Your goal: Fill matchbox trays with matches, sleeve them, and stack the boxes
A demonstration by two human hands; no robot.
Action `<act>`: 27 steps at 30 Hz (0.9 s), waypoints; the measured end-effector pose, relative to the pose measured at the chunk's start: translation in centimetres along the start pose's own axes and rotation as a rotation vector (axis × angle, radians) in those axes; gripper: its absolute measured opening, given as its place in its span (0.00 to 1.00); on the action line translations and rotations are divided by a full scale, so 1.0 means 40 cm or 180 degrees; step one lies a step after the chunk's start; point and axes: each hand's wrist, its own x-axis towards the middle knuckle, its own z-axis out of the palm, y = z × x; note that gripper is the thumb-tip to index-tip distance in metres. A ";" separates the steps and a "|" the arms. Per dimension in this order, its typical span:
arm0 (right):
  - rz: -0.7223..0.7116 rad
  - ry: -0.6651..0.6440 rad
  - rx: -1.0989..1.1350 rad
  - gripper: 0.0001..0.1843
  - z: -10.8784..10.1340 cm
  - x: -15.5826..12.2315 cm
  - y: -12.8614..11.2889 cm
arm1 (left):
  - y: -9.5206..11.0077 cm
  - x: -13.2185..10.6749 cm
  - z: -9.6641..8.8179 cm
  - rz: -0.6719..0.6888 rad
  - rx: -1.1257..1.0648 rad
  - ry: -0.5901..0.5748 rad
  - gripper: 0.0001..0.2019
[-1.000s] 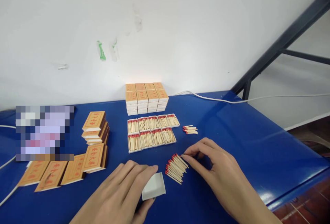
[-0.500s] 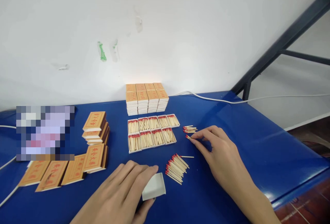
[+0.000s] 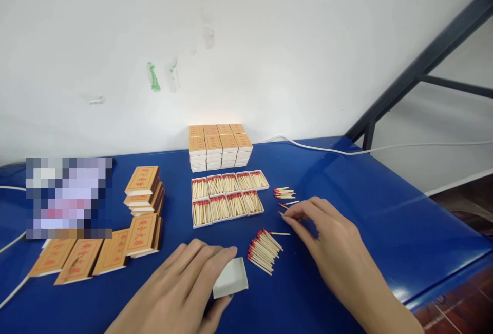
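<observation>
My left hand (image 3: 185, 282) grips a small white matchbox tray (image 3: 233, 278) by its left side; its visible inside is bare. My right hand (image 3: 327, 229) pinches a red-headed match (image 3: 281, 214) between thumb and fingertips, low over the blue table. Just beyond those fingers lie two loose matches (image 3: 291, 202), partly hidden, and a small bunch of matches (image 3: 284, 193). Between my hands rests a slanting row of matches (image 3: 265, 252), heads toward the upper left, with one match (image 3: 281, 234) sticking out to the right.
Two rows of match-filled trays (image 3: 227, 201) stand mid-table, before a stack of orange matchboxes (image 3: 220, 144) by the wall. More matchbox sleeves (image 3: 141, 180) are piled at left, several lying flat (image 3: 79, 261). A blurred-out object (image 3: 69, 198) and a white cable (image 3: 331, 150) also lie here.
My right hand has moved slightly toward me and right, leaving a match lying behind its fingers and now pinching another one. My left hand and the tray stay put.
</observation>
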 end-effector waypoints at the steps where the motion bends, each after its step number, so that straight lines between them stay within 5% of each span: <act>1: -0.0005 -0.0132 0.0036 0.11 -0.002 -0.005 -0.004 | 0.001 -0.001 -0.002 0.0000 -0.0002 0.0008 0.17; 9: 0.0243 -0.0851 0.0519 0.11 -0.016 -0.044 -0.051 | -0.002 0.006 -0.008 -0.0009 -0.0035 -0.0030 0.16; 16: 0.0203 0.0096 0.0154 0.10 0.007 0.006 0.003 | -0.008 0.005 -0.006 -0.0034 -0.0073 0.0024 0.16; 19: 0.0224 0.0194 -0.0051 0.11 0.015 0.024 0.021 | -0.006 0.002 -0.008 -0.0046 -0.0068 0.0034 0.16; 27: 0.0190 -0.0637 0.0392 0.11 -0.012 -0.023 -0.042 | -0.001 -0.003 -0.006 -0.0053 -0.0081 0.0025 0.16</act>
